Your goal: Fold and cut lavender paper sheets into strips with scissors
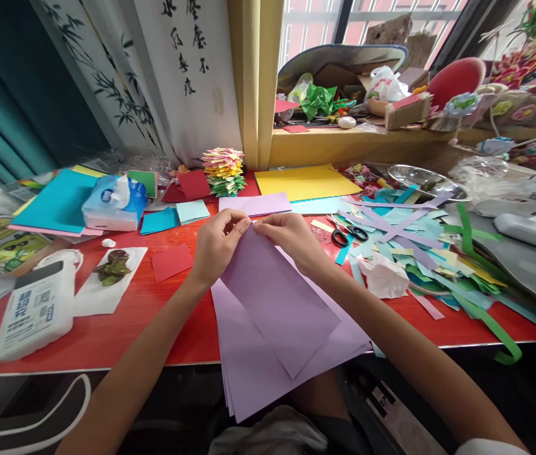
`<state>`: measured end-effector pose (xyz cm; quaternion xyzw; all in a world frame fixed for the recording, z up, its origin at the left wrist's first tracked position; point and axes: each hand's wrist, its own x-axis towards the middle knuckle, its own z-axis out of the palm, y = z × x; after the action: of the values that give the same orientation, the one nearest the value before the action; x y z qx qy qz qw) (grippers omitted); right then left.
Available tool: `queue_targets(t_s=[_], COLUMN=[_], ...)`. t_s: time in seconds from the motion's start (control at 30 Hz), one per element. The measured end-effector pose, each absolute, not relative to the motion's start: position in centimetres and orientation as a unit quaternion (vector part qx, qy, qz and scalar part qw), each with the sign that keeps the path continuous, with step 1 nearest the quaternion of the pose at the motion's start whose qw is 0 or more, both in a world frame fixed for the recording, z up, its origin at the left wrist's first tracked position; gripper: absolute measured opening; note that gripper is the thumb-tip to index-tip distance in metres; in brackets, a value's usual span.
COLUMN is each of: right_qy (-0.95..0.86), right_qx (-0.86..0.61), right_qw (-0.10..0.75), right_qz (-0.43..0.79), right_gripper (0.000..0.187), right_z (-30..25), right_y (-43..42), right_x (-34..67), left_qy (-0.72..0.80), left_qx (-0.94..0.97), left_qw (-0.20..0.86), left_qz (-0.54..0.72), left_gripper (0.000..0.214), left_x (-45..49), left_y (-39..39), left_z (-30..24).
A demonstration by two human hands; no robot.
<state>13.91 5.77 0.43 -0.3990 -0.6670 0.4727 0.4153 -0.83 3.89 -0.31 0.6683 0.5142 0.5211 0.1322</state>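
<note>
A sheet of purple paper (280,291) is pinched at its top corner between both my hands. My left hand (220,243) has thumb and fingers closed on the left side of that corner. Close beside it, my right hand (289,234) grips the same corner from the right. The sheet hangs slanted over a stack of larger purple sheets (249,373), which overhangs the table's front edge. Behind my hands lies a purple strip or folded sheet (255,204). Black-handled scissors (349,236) rest right of my right hand.
On the red table (187,335), paper cuttings (420,246) spread at the right near a metal bowl (426,183). Leftward are a tissue pack (114,202), blue sheets (59,202) and a white device (35,309). A folded-paper stack (224,172) stands behind, by yellow paper (306,181).
</note>
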Motion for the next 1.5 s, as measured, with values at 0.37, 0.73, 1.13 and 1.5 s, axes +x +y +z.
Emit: queue_targets(t_s=[0.37, 0.73, 1.13, 1.5], right_qy=[-0.609, -0.590, -0.572, -0.571], right_qx=[-0.450, -0.499, -0.513, -0.507], right_qw=[0.378, 0.356, 0.349, 0.451], right_qz=[0.532, 0.525, 0.537, 0.463], right_gripper=[0.019, 0.021, 0.023, 0.015], right_z=[-0.6, -2.8, -4.5, -0.7], right_y=[4.0, 1.9, -0.4, 1.2], right_x=[15.7, 19.4, 23.7, 24.4], left_qy=[0.523, 0.529, 0.539, 0.527], left_qx=[0.626, 0.606, 0.602, 0.599], left_qw=[0.087, 0.057, 0.036, 0.150], left_qz=[0.572, 0.591, 0.588, 0.584], left_gripper=[0.016, 0.016, 0.013, 0.015], left_x=[-1.9, -2.9, -3.4, -4.3], left_y=[4.2, 4.8, 5.1, 5.9], left_z=[0.0, 0.3, 0.3, -0.1])
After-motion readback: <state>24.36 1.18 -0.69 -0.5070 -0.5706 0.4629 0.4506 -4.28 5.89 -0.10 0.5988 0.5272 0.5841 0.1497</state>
